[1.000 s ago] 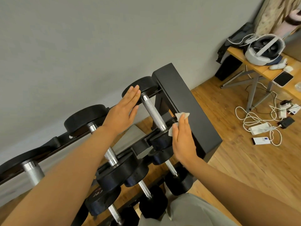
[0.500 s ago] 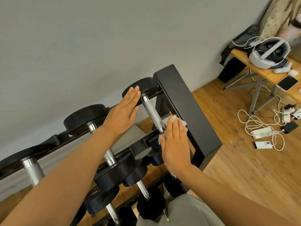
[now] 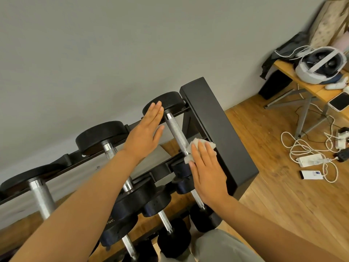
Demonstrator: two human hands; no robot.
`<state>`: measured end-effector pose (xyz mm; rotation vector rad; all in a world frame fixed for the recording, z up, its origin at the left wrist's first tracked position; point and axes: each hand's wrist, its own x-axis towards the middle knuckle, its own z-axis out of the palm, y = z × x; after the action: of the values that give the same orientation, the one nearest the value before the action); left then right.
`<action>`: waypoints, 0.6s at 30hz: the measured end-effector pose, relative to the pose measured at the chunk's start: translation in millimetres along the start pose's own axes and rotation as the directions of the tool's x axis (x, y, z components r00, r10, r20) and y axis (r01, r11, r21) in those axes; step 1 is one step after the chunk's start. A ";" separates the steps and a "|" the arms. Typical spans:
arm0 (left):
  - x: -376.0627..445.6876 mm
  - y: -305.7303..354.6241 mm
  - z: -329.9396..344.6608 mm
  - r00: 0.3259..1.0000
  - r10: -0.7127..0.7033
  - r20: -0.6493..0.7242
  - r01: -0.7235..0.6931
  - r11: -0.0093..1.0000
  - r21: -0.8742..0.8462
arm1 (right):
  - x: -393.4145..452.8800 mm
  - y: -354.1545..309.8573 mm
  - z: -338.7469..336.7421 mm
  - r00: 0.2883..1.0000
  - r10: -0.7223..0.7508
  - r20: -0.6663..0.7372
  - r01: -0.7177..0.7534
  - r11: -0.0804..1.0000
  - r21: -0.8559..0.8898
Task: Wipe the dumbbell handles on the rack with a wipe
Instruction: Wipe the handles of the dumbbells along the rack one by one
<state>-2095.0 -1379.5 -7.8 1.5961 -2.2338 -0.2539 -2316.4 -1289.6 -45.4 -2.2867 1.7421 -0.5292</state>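
Note:
A black dumbbell rack [image 3: 217,129] stands against the grey wall, with several black dumbbells on its tiers. The rightmost top dumbbell has a knurled silver handle [image 3: 175,131]. My right hand [image 3: 206,169] lies flat with straight fingers and presses a crumpled white wipe [image 3: 196,148] against the lower end of that handle. My left hand [image 3: 146,133] is flat with fingers together, just left of the handle, its fingertips near the far black weight head [image 3: 166,101]. A second dumbbell handle [image 3: 111,152] is partly hidden behind my left forearm.
Lower tiers hold more dumbbells [image 3: 164,220] near my knees. At the right, a wooden table [image 3: 311,89] carries a white headset [image 3: 321,65] and a phone. White cables and a power strip [image 3: 311,159] lie on the wooden floor beside the rack.
My right hand has moved left with the wipe from beside the rack post onto the lower end of the handle. My left hand has stayed in place.

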 end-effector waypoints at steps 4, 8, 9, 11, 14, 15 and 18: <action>-4.0 14.0 4.3 0.999 -0.043 -0.028 0.044 0.997 0.056 | -18.4 18.7 -3.8 0.967 -0.247 -0.064 0.251 0.965 0.081; -8.5 23.9 7.2 0.994 -0.106 -0.012 0.107 0.988 0.114 | -1.4 40.0 -17.4 0.908 -0.407 -0.102 0.416 0.906 0.082; -10.5 25.6 7.8 0.993 -0.117 -0.009 0.117 0.984 0.132 | 5.7 42.7 -19.6 0.893 -0.433 -0.121 0.443 0.893 0.079; -15.3 28.2 7.9 0.993 -0.121 -0.004 0.120 0.979 0.166 | 17.6 44.8 -21.2 0.868 -0.469 -0.166 0.487 0.869 0.091; -22.2 30.1 6.5 0.994 -0.107 -0.006 0.106 0.974 0.199 | 28.0 47.7 -18.7 0.833 -0.521 -0.185 0.543 0.833 0.100; -24.2 30.7 5.6 0.994 -0.108 -0.002 0.106 0.973 0.204 | 30.2 49.0 -18.1 0.824 -0.535 -0.188 0.558 0.823 0.103; -31.5 33.4 4.1 0.997 -0.074 -0.018 0.076 0.962 0.263 | 36.3 52.1 -19.2 0.803 -0.562 -0.199 0.590 0.797 0.130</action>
<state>-2116.8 -1338.9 -5.8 1.8146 -2.2796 0.0330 -2361.8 -1337.9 -42.4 -2.6732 0.9412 -0.9501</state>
